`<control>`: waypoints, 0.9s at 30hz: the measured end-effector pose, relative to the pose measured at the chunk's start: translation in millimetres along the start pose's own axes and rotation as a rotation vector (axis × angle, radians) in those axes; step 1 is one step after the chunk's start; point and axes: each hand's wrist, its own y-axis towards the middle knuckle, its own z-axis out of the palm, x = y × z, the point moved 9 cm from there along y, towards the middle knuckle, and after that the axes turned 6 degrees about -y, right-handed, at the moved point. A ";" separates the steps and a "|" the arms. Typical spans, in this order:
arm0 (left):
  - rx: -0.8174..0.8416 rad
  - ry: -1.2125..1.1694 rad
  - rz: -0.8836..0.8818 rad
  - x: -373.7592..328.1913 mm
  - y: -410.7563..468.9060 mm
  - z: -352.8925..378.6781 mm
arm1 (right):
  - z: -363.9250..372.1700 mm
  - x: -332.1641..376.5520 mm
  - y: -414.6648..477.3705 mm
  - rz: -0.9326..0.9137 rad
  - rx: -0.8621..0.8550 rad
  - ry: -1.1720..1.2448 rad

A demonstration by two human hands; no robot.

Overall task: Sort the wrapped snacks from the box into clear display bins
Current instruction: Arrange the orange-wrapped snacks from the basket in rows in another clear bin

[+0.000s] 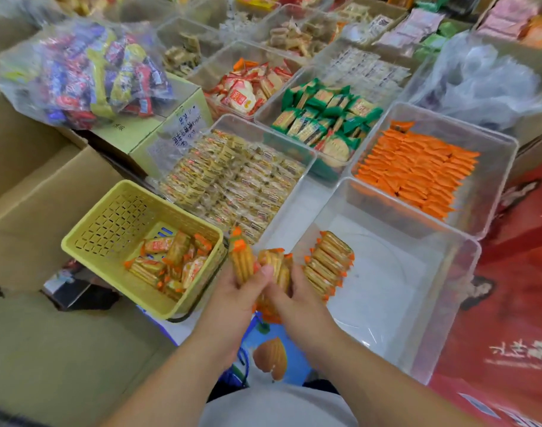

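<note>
Snacks (328, 263) stand in a row in the clear bin (386, 303) — left grip (236, 291) clamps one pack (241, 261), right grip (297, 292) clamps several beside it.

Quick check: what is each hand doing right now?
Left hand: fingers curled round an upright cracker packet.
Right hand: fingers curled round a bunch of packets of the same kind.

Brown cardboard boxes (32, 186) to my left, a clear bag of mixed sweets (88, 72) resting on a pale green carton (159, 131) behind them, crumpled clear plastic (479, 81) far right, a red printed carton (516, 272) at my right, a blue biscuit-print box (269, 359) below me, my white shirt (276, 405).
</note>
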 end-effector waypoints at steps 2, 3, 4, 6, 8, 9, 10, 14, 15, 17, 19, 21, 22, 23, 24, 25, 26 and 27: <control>0.018 0.024 -0.017 4.5 0.3 3.2 | -7.2 -2.9 3.3 0.020 -0.010 0.009; 0.023 0.032 -0.014 4.8 1.5 3.8 | -10.6 -5.0 5.0 0.034 -0.019 0.019; 0.022 0.035 -0.010 3.8 3.1 3.7 | -14.1 -6.6 6.3 0.048 -0.028 0.029; -0.005 0.035 -0.017 1.6 7.2 2.4 | -21.4 -9.3 9.5 0.060 -0.069 0.055; -0.041 0.077 -0.072 3.1 11.0 2.1 | -27.9 -10.2 13.2 0.067 -0.111 0.073; -0.041 0.128 -0.106 5.4 12.6 3.9 | -29.7 -8.6 15.0 0.060 -0.120 0.082; -0.024 0.184 -0.128 8.1 14.9 6.8 | -30.6 -6.9 16.8 0.049 -0.120 0.085; 0.047 0.353 -0.092 8.8 26.0 23.5 | -29.3 -7.1 24.9 0.041 -0.083 0.137; 0.069 0.369 -0.115 12.1 28.9 27.2 | -29.5 -8.0 26.9 0.043 -0.077 0.152; 0.112 0.395 -0.199 20.0 33.9 32.3 | -33.2 -10.0 30.7 0.049 -0.084 0.137; 0.153 0.400 -0.276 26.1 38.8 34.6 | -42.4 -15.2 34.8 0.078 -0.127 0.099; 0.228 0.438 -0.297 26.8 45.8 40.4 | -52.9 -23.4 40.3 0.119 -0.163 0.080; 0.270 0.477 -0.277 25.5 50.8 43.9 | -58.8 -27.8 43.4 0.143 -0.176 0.076; 0.291 0.525 -0.241 24.3 57.4 45.4 | -67.5 -31.6 47.6 0.162 -0.201 0.054; 0.273 0.583 -0.193 23.5 65.7 43.8 | -80.1 -34.5 52.9 0.173 -0.245 0.002; 0.225 0.669 -0.140 23.3 75.0 38.9 | -96.2 -36.9 58.8 0.179 -0.306 -0.078; 0.170 0.785 -0.082 22.4 83.3 33.3 | -115.3 -39.5 65.2 0.183 -0.377 -0.173; 0.138 0.921 -0.028 22.6 89.5 29.5 | -135.7 -42.3 71.9 0.189 -0.450 -0.276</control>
